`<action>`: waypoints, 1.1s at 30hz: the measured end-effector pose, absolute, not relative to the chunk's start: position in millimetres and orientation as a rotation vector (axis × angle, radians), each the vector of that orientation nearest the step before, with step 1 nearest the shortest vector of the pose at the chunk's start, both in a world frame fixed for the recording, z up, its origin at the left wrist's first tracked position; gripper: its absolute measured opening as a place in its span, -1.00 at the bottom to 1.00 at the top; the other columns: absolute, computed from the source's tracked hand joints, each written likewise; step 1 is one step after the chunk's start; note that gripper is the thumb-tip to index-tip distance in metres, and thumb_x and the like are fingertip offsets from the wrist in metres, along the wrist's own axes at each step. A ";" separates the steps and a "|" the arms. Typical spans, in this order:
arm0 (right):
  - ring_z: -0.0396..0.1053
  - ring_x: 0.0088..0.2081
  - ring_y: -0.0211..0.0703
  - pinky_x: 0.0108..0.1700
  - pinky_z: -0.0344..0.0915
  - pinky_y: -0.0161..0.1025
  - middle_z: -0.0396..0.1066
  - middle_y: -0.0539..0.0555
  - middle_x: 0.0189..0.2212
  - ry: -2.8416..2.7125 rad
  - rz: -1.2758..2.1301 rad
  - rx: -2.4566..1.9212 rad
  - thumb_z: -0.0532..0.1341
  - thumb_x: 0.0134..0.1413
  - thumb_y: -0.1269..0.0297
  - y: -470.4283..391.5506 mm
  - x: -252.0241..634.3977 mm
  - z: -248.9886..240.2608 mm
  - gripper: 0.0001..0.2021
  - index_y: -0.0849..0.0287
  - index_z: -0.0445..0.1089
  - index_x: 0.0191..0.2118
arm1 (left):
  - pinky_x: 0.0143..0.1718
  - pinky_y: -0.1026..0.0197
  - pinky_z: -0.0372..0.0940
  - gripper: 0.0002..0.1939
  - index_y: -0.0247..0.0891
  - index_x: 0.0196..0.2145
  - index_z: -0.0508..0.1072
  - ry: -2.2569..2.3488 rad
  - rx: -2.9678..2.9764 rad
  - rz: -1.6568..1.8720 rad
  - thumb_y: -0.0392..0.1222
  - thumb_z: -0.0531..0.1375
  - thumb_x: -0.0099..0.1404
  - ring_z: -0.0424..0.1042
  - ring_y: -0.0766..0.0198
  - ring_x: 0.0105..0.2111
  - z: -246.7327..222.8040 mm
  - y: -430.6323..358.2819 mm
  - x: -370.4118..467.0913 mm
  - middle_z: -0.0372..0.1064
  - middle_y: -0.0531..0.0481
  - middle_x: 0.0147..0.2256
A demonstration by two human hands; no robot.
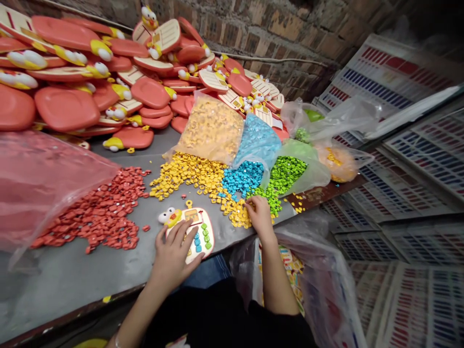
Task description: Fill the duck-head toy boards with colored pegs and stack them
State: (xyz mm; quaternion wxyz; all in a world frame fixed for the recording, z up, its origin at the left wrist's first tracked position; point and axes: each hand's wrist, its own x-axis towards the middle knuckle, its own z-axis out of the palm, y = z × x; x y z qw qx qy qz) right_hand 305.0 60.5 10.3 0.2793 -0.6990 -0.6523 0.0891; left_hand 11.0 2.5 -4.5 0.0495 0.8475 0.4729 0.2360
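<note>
Open strip of grey table (119, 270) in front of red pieces (108, 217). Piled toys (145, 92) block the back; bags (217, 130) and yellow pieces (192, 169) block the middle.

The only view looks from the wearer's head, forward and down over the black-clothed torso at the bottom edge, onto the desk (145, 265). The forearms reach up into the picture at close range; the brick wall (261, 36) stands farther back along the top, and stacked crates (395, 193) fill the right side.
</note>
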 end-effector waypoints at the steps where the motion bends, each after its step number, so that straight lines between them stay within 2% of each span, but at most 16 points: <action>1: 0.33 -0.24 -0.04 -0.16 0.21 -0.16 0.43 0.10 -0.35 -1.714 0.310 -1.818 0.16 0.09 0.38 57.9 303.8 11.4 -0.92 0.15 0.37 -0.40 | 0.20 -0.17 -0.15 -0.52 -0.16 0.08 0.35 1.448 2.565 0.713 -0.04 0.17 0.21 0.26 -0.06 0.11 -3.2 2.1 11.5 0.30 -0.16 0.14; 4: 0.37 -0.32 -0.09 -0.24 0.25 -0.20 0.43 0.06 -0.40 -1.639 0.580 -1.671 0.15 0.11 0.33 46.6 290.6 16.9 -0.92 0.14 0.36 -0.39 | 0.20 -0.17 -0.13 -0.53 -0.16 0.07 0.36 1.469 2.509 0.712 -0.06 0.16 0.21 0.26 -0.05 0.12 0.7 0.5 13.8 0.30 -0.16 0.14; 8: 0.38 -0.31 -0.13 -0.24 0.26 -0.24 0.44 0.04 -0.39 -1.817 0.812 -1.537 0.17 0.15 0.34 33.7 257.8 21.4 -0.92 0.13 0.39 -0.37 | 0.21 -0.17 -0.15 -0.54 -0.16 0.06 0.37 1.487 2.474 0.719 -0.06 0.16 0.21 0.24 -0.05 0.13 2.6 -0.9 15.9 0.31 -0.17 0.13; 12: 0.34 -0.24 -0.10 -0.17 0.21 -0.19 0.44 0.05 -0.35 -2.092 0.683 -1.567 0.21 0.14 0.45 33.4 235.3 16.8 -0.89 0.12 0.44 -0.36 | 0.21 -0.16 -0.15 -0.53 -0.17 0.07 0.37 1.491 2.470 0.707 -0.06 0.17 0.20 0.24 -0.04 0.14 2.3 -1.0 15.6 0.30 -0.16 0.14; 16: 0.31 -0.16 -0.05 -0.11 0.20 -0.14 0.43 0.09 -0.29 -2.110 0.537 -1.589 0.20 0.15 0.47 34.7 233.4 14.4 -0.86 0.10 0.46 -0.27 | 0.20 -0.16 -0.13 -0.53 -0.20 0.05 0.38 1.484 2.466 0.698 -0.05 0.17 0.20 0.24 -0.04 0.13 3.2 -0.8 14.7 0.32 -0.18 0.12; 27: 0.32 -0.16 -0.04 -0.10 0.26 -0.09 0.46 0.11 -0.28 -2.107 0.543 -1.425 0.11 0.22 0.43 23.4 237.0 5.8 -0.83 0.10 0.44 -0.28 | 0.22 -0.16 -0.15 -0.53 -0.17 0.07 0.38 1.478 2.479 0.724 -0.06 0.17 0.20 0.25 -0.05 0.13 4.3 -1.1 15.6 0.30 -0.17 0.14; 33: 0.37 -0.19 -0.06 -0.11 0.31 -0.11 0.46 0.09 -0.32 -2.021 0.647 -1.314 0.16 0.18 0.41 32.8 235.4 14.0 -0.89 0.10 0.42 -0.32 | 0.21 -0.16 -0.15 -0.55 -0.20 0.05 0.39 1.474 2.475 0.730 -0.04 0.16 0.22 0.24 -0.03 0.14 3.5 -1.4 15.6 0.31 -0.17 0.13</action>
